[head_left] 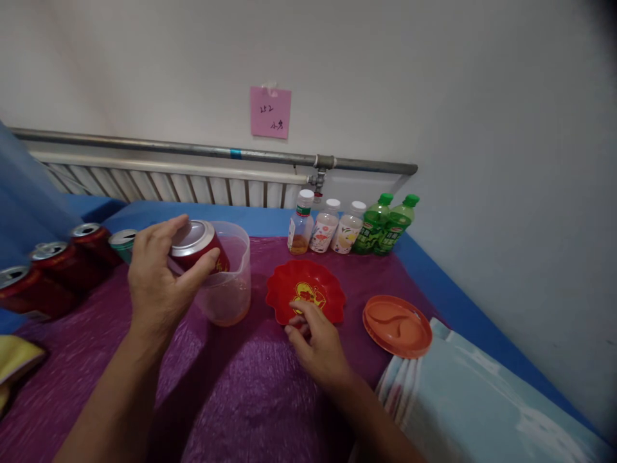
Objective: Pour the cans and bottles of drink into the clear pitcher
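Note:
My left hand grips a red can between thumb and fingers. The can is tipped over the rim of a clear plastic pitcher, its silver end facing up and its lower part inside. A little orange-brown liquid shows at the pitcher's bottom. My right hand is over the near edge of a red scalloped dish with a yellow print, its fingers loosely curled and apart, holding nothing. To the dish's right lie stacked orange plates.
Several cans stand at the left, with a yellow cloth in front. Bottles line the back, two with green caps. A pale blue patterned cloth lies at the right. Behind are a radiator and a pipe.

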Tool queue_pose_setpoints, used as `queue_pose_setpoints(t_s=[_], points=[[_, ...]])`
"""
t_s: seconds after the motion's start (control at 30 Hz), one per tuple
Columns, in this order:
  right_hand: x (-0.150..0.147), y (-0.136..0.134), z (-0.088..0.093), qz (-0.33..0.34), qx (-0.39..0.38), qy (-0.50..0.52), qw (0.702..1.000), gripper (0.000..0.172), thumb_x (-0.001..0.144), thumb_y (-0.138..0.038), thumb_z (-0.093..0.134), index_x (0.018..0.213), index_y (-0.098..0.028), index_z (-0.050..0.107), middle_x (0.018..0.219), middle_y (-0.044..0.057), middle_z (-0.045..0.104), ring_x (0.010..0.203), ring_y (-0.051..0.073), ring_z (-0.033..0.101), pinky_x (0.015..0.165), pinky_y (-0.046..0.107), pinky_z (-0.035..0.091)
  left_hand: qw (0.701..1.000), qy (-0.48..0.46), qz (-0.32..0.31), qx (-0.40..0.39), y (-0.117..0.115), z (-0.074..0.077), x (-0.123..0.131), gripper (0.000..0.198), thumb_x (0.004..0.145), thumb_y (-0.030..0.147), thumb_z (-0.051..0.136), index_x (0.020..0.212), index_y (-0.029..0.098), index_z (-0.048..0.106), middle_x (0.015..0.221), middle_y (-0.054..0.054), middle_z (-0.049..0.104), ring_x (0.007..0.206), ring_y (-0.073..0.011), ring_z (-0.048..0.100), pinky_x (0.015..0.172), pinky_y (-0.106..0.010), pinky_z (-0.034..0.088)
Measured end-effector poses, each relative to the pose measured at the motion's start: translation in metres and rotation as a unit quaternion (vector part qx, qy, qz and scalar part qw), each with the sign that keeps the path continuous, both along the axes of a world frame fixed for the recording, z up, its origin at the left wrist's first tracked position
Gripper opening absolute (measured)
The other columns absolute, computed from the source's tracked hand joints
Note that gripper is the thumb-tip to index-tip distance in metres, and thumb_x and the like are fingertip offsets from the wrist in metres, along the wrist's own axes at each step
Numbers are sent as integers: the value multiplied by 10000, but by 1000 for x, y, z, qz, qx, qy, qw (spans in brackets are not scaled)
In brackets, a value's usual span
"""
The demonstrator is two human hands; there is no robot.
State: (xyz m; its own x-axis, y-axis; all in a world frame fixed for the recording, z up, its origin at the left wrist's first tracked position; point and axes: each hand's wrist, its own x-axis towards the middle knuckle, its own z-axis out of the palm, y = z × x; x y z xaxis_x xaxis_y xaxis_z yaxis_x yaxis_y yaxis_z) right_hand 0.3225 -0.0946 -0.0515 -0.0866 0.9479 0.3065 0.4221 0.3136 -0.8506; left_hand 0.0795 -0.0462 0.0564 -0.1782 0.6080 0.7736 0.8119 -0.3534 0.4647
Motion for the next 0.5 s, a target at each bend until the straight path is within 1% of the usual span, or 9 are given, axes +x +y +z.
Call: queue_pose_setpoints(t_s=[0.13,0.23,0.3,0.4,0.47,0.5], points=[[0,-1,-1,0,0,-5,1000,343,838,-141,543,1169,-207,609,1102,75,657,841,158,669,715,280,569,1000,1,2,-8,-1,0,0,545,822,450,706,1301,210,614,1226,-135,641,1193,-324,573,1056,-552,483],[0,-1,-1,2,-1,-12,1000,346,832,-127,554,1160,-221,610,1080,61,659,837,158,666,728,285,569,1000,0,-1,-5,-2,1,1,552,818,436,710,1306,197,614,1223,-147,643,1185,-327,575,1052,-549,487],[0,-1,-1,3,0,-11,1000,346,831,-121,555,1156,-224,608,1077,59,658,839,159,664,736,289,569,1000,-4,1,-4,-1,2,2,554,805,451,716,1293,206,626,1210,-136,654,1182,-325,581,1052,-538,489],[0,-1,0,7,1,-9,1000,330,838,-121,544,1147,-217,605,1086,66,653,847,160,663,739,288,569,1000,-11,6,-22,0,5,1,564,782,485,714,1276,222,645,1196,-122,663,1177,-319,585,1044,-519,494],[1,-1,1,8,2,-12,1000,326,838,-118,540,1142,-216,604,1085,66,652,851,160,663,746,288,569,999,-34,8,-35,0,7,-1,615,745,499,732,1284,216,646,1198,-118,667,1164,-320,595,1043,-524,495],[1,-1,1,8,3,-15,1000,325,837,-116,540,1139,-217,605,1081,64,653,852,161,664,748,287,568,997,-60,9,-39,-1,8,-2,649,723,503,748,1297,220,640,1217,-112,667,1165,-322,601,1054,-535,489]])
